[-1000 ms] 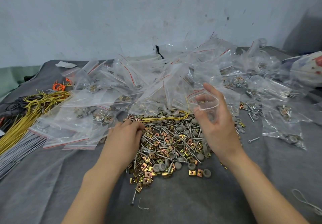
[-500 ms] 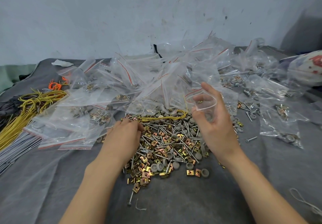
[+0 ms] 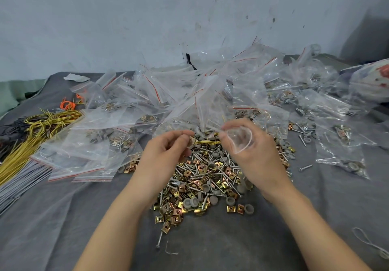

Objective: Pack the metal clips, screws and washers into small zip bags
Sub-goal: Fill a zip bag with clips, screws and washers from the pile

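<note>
A heap of brass-coloured metal clips, long screws and grey washers (image 3: pixel 202 182) lies on the grey cloth in front of me. My right hand (image 3: pixel 252 155) holds a small clear zip bag (image 3: pixel 240 139) with its mouth pulled open, above the back of the heap. My left hand (image 3: pixel 166 155) is raised just left of the bag, its fingertips pinching a few small parts (image 3: pixel 191 140), a clip and a grey washer among them. The two hands are close together, a short gap between them.
Many clear zip bags (image 3: pixel 210 93), some filled, are piled behind the heap and spread to both sides. Yellow wire bundles (image 3: pixel 35 127) and grey ties lie at the left. Loose screws (image 3: pixel 305 167) and filled bags lie at the right. A wall stands behind.
My left hand has lifted off the heap with parts pinched in its fingers and moved right toward the bag. My right hand has lowered and tilted the open bag toward it.
</note>
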`<state>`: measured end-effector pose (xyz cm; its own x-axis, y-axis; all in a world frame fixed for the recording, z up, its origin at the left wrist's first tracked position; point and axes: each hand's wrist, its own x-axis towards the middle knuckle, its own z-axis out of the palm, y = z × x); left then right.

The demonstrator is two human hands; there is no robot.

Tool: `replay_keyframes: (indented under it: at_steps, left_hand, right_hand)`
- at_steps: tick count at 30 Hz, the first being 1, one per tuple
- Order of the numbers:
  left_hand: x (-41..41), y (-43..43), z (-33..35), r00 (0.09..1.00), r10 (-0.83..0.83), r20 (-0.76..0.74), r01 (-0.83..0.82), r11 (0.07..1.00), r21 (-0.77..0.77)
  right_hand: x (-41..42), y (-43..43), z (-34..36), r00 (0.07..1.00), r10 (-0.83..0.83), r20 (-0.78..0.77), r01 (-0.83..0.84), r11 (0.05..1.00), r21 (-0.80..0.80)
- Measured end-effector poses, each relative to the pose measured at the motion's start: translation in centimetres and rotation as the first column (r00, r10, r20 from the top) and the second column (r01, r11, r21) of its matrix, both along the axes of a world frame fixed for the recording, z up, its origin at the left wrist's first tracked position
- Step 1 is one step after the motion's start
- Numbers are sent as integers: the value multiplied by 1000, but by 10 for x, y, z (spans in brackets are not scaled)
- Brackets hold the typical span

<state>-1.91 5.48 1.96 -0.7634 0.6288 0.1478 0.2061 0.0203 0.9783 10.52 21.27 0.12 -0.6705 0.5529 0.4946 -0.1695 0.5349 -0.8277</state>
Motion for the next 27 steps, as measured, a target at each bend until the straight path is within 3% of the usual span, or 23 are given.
replay_keyframes:
  at_steps: [11, 17, 22, 27]
  left_hand:
    - [28, 20, 3, 995, 58, 83, -68, 989, 128]
    - [33, 23, 2, 994, 51, 102, -64, 989, 136]
    - [38, 22, 1, 984, 104, -148, -99, 994, 42]
    - [40, 18, -2, 892, 148, -426, -191, 980, -59]
  right_hand:
    - [-4, -7, -5, 993, -26, 119, -9, 959, 282]
    - [-2, -9, -3, 987, -153, 48, 119, 898, 423]
    - [0, -11, -1, 986, -159, 53, 128, 918, 377]
    - [-1, -12, 0, 986, -157, 54, 133, 938, 319]
